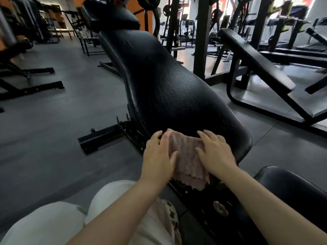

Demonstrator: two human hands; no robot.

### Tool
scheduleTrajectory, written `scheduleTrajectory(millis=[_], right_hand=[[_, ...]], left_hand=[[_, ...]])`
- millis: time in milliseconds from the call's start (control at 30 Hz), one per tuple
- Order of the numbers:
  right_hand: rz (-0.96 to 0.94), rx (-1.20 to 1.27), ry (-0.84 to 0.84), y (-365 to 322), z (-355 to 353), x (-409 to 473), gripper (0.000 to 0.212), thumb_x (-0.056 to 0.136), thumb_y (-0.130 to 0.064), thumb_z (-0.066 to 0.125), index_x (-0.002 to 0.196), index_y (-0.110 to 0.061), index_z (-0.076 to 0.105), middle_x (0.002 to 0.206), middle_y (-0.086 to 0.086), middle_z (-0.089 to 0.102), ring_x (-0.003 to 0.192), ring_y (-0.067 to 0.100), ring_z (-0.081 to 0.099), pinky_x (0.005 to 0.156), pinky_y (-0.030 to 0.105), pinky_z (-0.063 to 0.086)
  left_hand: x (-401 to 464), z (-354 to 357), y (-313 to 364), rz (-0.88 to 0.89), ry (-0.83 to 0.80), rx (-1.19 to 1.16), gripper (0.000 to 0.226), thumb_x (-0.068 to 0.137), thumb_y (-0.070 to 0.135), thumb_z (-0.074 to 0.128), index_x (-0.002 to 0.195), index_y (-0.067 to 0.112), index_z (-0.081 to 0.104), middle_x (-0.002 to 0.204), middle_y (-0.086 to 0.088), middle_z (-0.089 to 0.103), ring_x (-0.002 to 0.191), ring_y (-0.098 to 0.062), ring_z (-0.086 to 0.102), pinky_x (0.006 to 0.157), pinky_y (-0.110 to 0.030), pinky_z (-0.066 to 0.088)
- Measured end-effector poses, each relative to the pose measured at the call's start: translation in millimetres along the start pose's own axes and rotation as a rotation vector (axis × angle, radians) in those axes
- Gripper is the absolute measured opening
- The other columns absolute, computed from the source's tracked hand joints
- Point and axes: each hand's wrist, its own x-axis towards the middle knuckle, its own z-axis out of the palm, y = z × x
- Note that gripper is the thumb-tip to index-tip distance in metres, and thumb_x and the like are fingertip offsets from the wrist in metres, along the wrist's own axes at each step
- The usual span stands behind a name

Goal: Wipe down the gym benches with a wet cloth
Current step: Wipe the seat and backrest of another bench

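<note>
Your two hands lie flat on the pink cloth (187, 156), which is spread over the near end of the long black back pad (164, 89) of the adjustable bench, its lower edge hanging off the pad's lip toward the frame. Your left hand (158, 156) presses the cloth's left side with fingers straight and a little spread, the thumb lying on the fabric. Your right hand (215, 152) presses the right side the same way, fingers splayed and flat; neither hand grips or pinches.

You appear to be at the start of a stroke, with nearly the whole pad ahead of you still to cover. Keep both palms down so the cloth stays flat and does not bunch, and push it up the pad's length in one straight pass. The vinyl is cracked and textured, so it probably snags; steady, moderate pressure should suit it better than scrubbing. Overlap the passes and reach the rolled side edges. The seat pad (290, 188) at your lower right and the neighbouring bench (254, 59) remain for later.
</note>
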Motion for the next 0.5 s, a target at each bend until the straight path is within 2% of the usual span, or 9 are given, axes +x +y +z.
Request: scheduleTrajectory(millis=[100, 200, 233, 300, 367, 433, 500], right_hand=[[0.054, 0.071, -0.091, 4.1, 1.2, 3.4, 0.046, 0.096, -0.037, 0.047, 0.140, -0.025, 0.041, 0.138, 0.003, 0.041, 0.126, 0.026, 0.038, 0.099, 0.035, 0.038], [-0.034, 0.152, -0.032, -9.0, 5.7, 2.3, 0.032, 0.095, -0.026, 0.049, 0.126, -0.022, 0.053, 0.119, 0.003, 0.048, 0.112, 0.024, 0.046, 0.087, 0.033, 0.042], [-0.069, 0.174, -0.017, -16.1, 6.7, 2.3, 0.028, 0.094, -0.022, 0.049, 0.122, -0.021, 0.055, 0.114, 0.002, 0.048, 0.108, 0.024, 0.048, 0.083, 0.032, 0.042], [-0.155, 0.209, 0.001, -33.3, 7.8, 5.4, 0.023, 0.094, -0.018, 0.049, 0.116, -0.019, 0.056, 0.105, -0.001, 0.045, 0.101, 0.023, 0.051, 0.077, 0.031, 0.041], [-0.237, 0.259, 0.002, -54.6, 7.3, 9.9, 0.020, 0.093, -0.016, 0.050, 0.112, -0.019, 0.057, 0.101, -0.005, 0.042, 0.095, 0.019, 0.050, 0.077, 0.032, 0.041], [-0.318, 0.334, -0.017, -83.3, 7.3, 13.9, 0.019, 0.091, -0.013, 0.053, 0.109, -0.018, 0.057, 0.100, -0.005, 0.045, 0.092, 0.016, 0.050, 0.080, 0.033, 0.043], [-0.410, 0.396, -0.053, -118.4, 8.9, 14.6, 0.018, 0.089, -0.010, 0.054, 0.105, -0.017, 0.057, 0.099, -0.003, 0.051, 0.091, 0.017, 0.053, 0.080, 0.034, 0.045]], left_hand=[[-2.7, 0.2, 5.3, -0.119, 0.007, -0.117, 0.056, 0.086, 0.015, 0.065, 0.135, 0.021, 0.039, 0.138, -0.003, 0.023, 0.126, -0.016, 0.031, 0.099, -0.014, 0.026], [-7.7, -2.5, 6.8, -0.194, 0.028, -0.213, 0.043, 0.085, 0.006, 0.065, 0.121, 0.019, 0.047, 0.125, -0.001, 0.027, 0.103, -0.007, 0.040, 0.081, 0.004, 0.027], [-9.5, -4.9, 5.6, -0.199, 0.032, -0.204, 0.038, 0.085, 0.002, 0.063, 0.117, 0.017, 0.048, 0.120, 0.000, 0.030, 0.095, -0.002, 0.040, 0.075, 0.006, 0.028], [-13.5, -13.6, -1.8, -0.181, 0.042, -0.148, 0.030, 0.085, -0.004, 0.056, 0.109, 0.014, 0.055, 0.110, 0.001, 0.038, 0.087, -0.002, 0.042, 0.072, 0.004, 0.029], [-18.5, -27.1, -16.3, -0.188, 0.072, -0.076, 0.025, 0.080, -0.008, 0.052, 0.093, 0.011, 0.062, 0.099, -0.002, 0.052, 0.091, -0.015, 0.051, 0.073, -0.006, 0.034], [-24.7, -49.8, -33.9, -0.253, 0.145, -0.023, 0.027, 0.076, -0.011, 0.051, 0.088, 0.008, 0.066, 0.094, -0.008, 0.062, 0.093, -0.024, 0.056, 0.078, -0.019, 0.039], [-36.0, -80.0, -46.9, -0.318, 0.261, 0.023, 0.030, 0.073, -0.016, 0.051, 0.087, 0.003, 0.069, 0.090, -0.011, 0.066, 0.088, -0.021, 0.058, 0.075, -0.016, 0.037]])
